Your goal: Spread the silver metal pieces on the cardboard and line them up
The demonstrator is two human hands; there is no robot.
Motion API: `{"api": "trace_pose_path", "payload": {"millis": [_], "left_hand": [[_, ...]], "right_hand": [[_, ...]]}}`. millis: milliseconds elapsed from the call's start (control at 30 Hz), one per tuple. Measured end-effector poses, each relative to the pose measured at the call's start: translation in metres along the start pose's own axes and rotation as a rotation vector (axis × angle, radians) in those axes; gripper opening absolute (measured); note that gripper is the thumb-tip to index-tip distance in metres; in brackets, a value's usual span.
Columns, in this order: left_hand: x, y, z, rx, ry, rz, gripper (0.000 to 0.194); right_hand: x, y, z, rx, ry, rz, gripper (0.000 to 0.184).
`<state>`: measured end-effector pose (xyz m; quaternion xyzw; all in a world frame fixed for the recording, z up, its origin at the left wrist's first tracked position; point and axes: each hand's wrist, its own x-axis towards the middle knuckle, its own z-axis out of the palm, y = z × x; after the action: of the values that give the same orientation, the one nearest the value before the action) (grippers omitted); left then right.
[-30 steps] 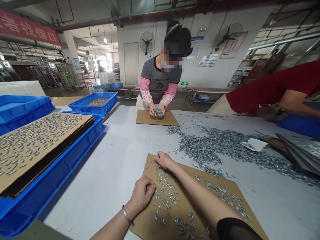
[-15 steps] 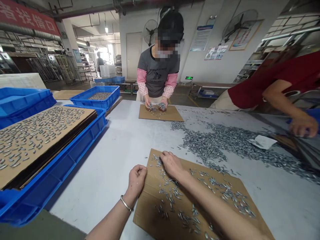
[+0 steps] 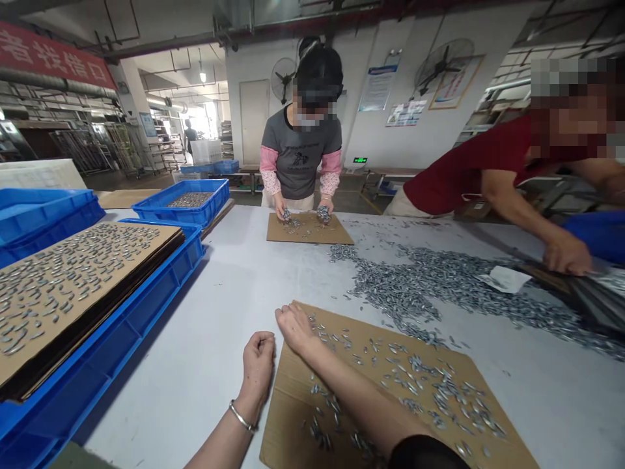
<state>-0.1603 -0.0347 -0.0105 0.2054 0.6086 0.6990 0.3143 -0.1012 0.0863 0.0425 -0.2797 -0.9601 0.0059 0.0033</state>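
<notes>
Right hand (image 3: pixel 295 327) has moved to the left edge of cardboard (image 3: pixel 288 417), curled, grip unclear; left hand (image 3: pixel 258 359), likewise, has room leftward.

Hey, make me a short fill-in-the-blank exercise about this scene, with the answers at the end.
The left hand has a silver bangle around its ____.
The brown sheet under the right hand is made of ____.
The plastic tray beneath the stack at far left is coloured ____.
Missing words: wrist; cardboard; blue.

White wall (image 3: pixel 374 138) with fans (image 3: pixel 443 67) and pale door (image 3: pixel 254 124); red banner (image 3: pixel 53 57) left; green sign (image 3: pixel 360 160) glowing low.
</notes>
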Motion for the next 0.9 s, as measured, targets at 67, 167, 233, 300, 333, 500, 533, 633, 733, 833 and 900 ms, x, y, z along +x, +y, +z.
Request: {"api": "trace_pose_path", "payload": {"millis": [67,167,233,300,333,500,533,633,733,833,900], "left_hand": [[0.002,0.001,-0.002,-0.001,0.009,-0.003,0.032],[0.005,0.004,-0.002,0.015,0.03,0.002,0.032],[0.004,0.006,-0.001,0.041,0.026,0.005,0.032],[0.001,0.007,0.0,0.087,0.005,0.012,0.032],[-0.001,0.007,0.001,0.114,-0.01,0.02,0.031],[-0.006,0.007,0.002,0.235,-0.077,0.084,0.03],[-0.005,0.007,0.003,0.279,-0.083,0.11,0.029],[-0.005,0.005,0.006,0.463,-0.139,0.282,0.028],[-0.007,0.0,0.01,0.654,-0.284,0.54,0.027],[-0.01,-0.004,0.011,0.838,-0.409,0.711,0.026],[-0.013,-0.005,0.01,0.915,-0.49,0.774,0.025]], "right_hand": [[-0.014,-0.003,0.0,-0.002,-0.003,0.015,0.036],[-0.043,0.0,0.004,0.023,-0.039,0.001,0.033],[-0.06,0.006,0.012,0.028,-0.028,0.037,0.034],[-0.077,0.01,0.024,0.015,0.012,0.102,0.039],[-0.086,0.011,0.032,0.014,0.032,0.115,0.041],[-0.127,0.009,0.052,0.129,0.1,-0.07,0.035],[-0.128,0.012,0.048,0.141,0.109,-0.07,0.035],[-0.108,0.029,0.023,0.113,0.104,0.066,0.042],[-0.079,0.048,0.002,0.103,0.068,0.131,0.048],[-0.075,0.052,0.001,0.084,0.035,0.102,0.046],[-0.092,0.046,0.01,0.09,0.064,0.023,0.04]]}}
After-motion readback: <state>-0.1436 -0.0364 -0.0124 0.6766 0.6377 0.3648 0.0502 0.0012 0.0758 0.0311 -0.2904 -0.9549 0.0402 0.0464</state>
